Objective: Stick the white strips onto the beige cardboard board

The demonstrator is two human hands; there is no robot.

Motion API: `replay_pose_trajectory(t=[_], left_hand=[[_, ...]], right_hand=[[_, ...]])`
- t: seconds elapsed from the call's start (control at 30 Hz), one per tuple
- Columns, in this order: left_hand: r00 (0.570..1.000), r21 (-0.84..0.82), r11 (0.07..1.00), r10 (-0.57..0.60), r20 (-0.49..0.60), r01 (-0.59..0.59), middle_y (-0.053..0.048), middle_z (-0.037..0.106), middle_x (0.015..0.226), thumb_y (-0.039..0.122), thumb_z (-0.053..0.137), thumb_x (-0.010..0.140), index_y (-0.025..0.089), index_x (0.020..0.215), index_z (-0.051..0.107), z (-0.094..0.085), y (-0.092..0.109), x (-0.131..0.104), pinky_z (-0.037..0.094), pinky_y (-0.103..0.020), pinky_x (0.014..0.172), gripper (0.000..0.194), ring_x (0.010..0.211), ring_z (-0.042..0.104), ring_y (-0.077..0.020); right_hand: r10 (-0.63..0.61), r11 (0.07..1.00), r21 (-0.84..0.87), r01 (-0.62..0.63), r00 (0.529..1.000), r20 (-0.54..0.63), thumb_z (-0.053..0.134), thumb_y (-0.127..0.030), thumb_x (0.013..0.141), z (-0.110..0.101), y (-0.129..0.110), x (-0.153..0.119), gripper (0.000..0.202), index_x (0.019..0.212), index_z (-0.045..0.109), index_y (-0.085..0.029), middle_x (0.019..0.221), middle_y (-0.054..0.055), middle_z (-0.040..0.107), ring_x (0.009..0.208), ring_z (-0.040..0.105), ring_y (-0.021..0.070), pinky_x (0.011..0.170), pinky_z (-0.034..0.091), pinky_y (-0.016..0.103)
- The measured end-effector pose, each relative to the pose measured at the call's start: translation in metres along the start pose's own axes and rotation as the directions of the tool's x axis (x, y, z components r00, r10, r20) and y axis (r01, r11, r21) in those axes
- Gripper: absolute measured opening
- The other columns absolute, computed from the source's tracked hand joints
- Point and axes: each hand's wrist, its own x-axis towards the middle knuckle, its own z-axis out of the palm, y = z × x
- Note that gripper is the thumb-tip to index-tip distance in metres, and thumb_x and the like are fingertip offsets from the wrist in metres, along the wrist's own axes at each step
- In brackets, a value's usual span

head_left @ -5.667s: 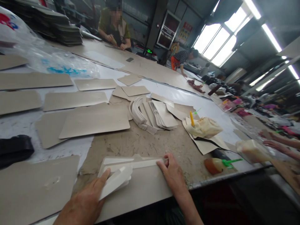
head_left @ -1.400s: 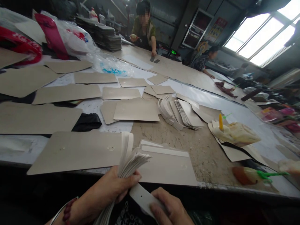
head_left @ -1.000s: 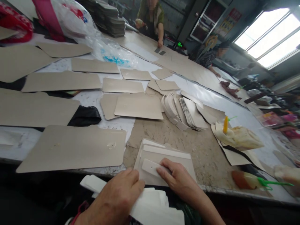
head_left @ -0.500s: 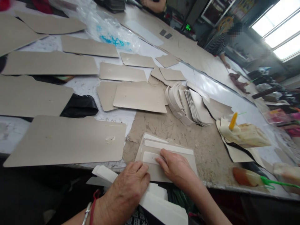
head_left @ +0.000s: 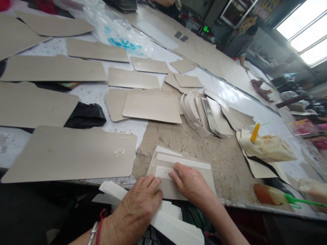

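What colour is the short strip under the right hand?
The strip is white, paler than the beige panel beneath; it shows best in the head view.

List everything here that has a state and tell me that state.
Short strip: flat on board, partly covered
Loose strips: fanned out
Left hand: over the strips, grip hidden
Right hand: touching the short strip
Green-tipped bottle: lying on its side
Clear bag: crumpled
Straps: curved, bundled
Green sign: lit
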Motion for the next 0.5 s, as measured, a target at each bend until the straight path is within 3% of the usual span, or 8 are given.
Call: replay_pose_trajectory(t=[0.13, 0.33, 0.5], left_hand=[[0.998, 0.046, 0.999, 0.020, -0.052, -0.017, -0.015, 0.061, 0.117, 0.004, 0.042, 0.087, 0.013, 0.096, 0.066, 0.003, -0.003, -0.002, 0.049, -0.043, 0.093, 0.027, 0.112, 0.051, -0.0293], [0.999, 0.058, 0.998, 0.025, -0.029, -0.023, -0.013, 0.059, 0.125, 0.006, 0.045, 0.086, 0.015, 0.093, 0.066, 0.004, -0.004, -0.002, 0.047, -0.041, 0.097, 0.024, 0.118, 0.049, -0.0273], [0.997, 0.053, 0.998, 0.029, -0.073, -0.025, -0.012, 0.057, 0.131, 0.008, 0.048, 0.084, 0.016, 0.088, 0.064, 0.017, -0.008, -0.003, 0.045, -0.040, 0.099, 0.018, 0.121, 0.047, -0.0267]], right_hand=[[0.003, 1.000, -0.002, -0.003, 1.000, -0.011, 0.045, -0.031, 0.096, 0.001, -0.001, -0.001, 0.017, 0.086, 0.054, -0.021, 0.085, 0.005, 0.068, 0.079, 0.063, 0.0220, 0.062, 0.028, 0.029], [-0.004, 1.000, -0.009, 0.004, 1.000, -0.024, 0.046, -0.031, 0.095, 0.001, -0.002, 0.001, 0.017, 0.087, 0.055, -0.020, 0.085, 0.007, 0.068, 0.079, 0.064, 0.0239, 0.061, 0.027, 0.030], [-0.005, 1.000, 0.002, 0.005, 0.998, -0.059, 0.047, -0.031, 0.094, 0.002, -0.002, 0.000, 0.016, 0.089, 0.057, -0.020, 0.085, 0.007, 0.069, 0.080, 0.065, 0.0247, 0.061, 0.030, 0.029]])
